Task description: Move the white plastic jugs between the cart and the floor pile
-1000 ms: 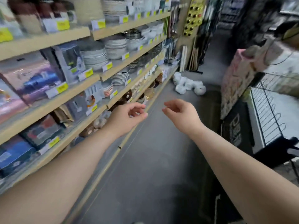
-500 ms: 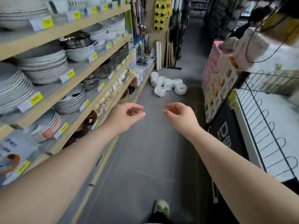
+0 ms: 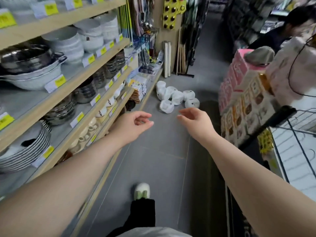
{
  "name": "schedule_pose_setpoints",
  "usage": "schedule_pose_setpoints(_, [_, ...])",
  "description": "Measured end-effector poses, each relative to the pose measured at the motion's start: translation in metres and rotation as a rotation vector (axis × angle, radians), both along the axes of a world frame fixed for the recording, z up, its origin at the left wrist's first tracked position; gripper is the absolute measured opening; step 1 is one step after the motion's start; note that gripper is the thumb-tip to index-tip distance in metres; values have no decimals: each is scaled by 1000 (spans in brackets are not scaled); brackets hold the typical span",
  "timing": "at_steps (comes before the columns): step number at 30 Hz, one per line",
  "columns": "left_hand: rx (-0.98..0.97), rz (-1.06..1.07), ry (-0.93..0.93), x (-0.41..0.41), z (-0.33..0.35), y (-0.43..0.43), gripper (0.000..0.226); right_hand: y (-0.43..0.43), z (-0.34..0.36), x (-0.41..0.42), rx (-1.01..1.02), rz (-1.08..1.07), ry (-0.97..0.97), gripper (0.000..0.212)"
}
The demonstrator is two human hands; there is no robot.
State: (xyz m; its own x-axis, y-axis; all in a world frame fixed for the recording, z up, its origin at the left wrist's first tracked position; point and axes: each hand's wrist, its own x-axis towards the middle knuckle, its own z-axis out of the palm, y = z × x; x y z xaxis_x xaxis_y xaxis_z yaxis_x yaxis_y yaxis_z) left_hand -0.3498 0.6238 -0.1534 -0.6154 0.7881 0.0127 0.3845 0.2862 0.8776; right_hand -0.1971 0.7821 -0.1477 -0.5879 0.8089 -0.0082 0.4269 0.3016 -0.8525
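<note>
Both my arms reach forward over the grey aisle floor (image 3: pixel 159 161) of a shop. My left hand (image 3: pixel 135 124) hovers beside the lower wooden shelf edge, its fingers loosely curled and holding nothing. My right hand (image 3: pixel 196 121) hangs a little to the right of it, fingers loosely bent, also holding nothing. Several white wrapped bundles (image 3: pixel 176 97) lie on the floor just beyond both hands. My foot in a pale shoe (image 3: pixel 142 191) shows below.
Wooden shelves (image 3: pixel 71 82) on the left carry white bowls (image 3: pixel 90 35), steel bowls (image 3: pixel 85 90), stacked plates (image 3: pixel 27 151) and cups. On the right stand pink and patterned boxes (image 3: pixel 242 100), a wire rack (image 3: pixel 301 134) and another person (image 3: pixel 294 53).
The view has advanced along the aisle: the shelves slid past on the left and the white bundles came closer. Both hands stayed raised and apart, holding nothing.
</note>
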Motion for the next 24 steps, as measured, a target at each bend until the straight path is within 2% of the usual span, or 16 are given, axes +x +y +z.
schedule_pose_setpoints(7, [-41,-77,-18,-124,-12,150,20,137,-15,-113,-71,-98,-20,28])
schedule_pose_setpoints(14, [-104,-129,-30,-207,-23,283,23,261,-32,-183,-115,-157,-93,28])
schedule_pose_setpoints(24, [-209,32,-145,-313,-91,483,19,483,-94,-309,-236,-50,-198,27])
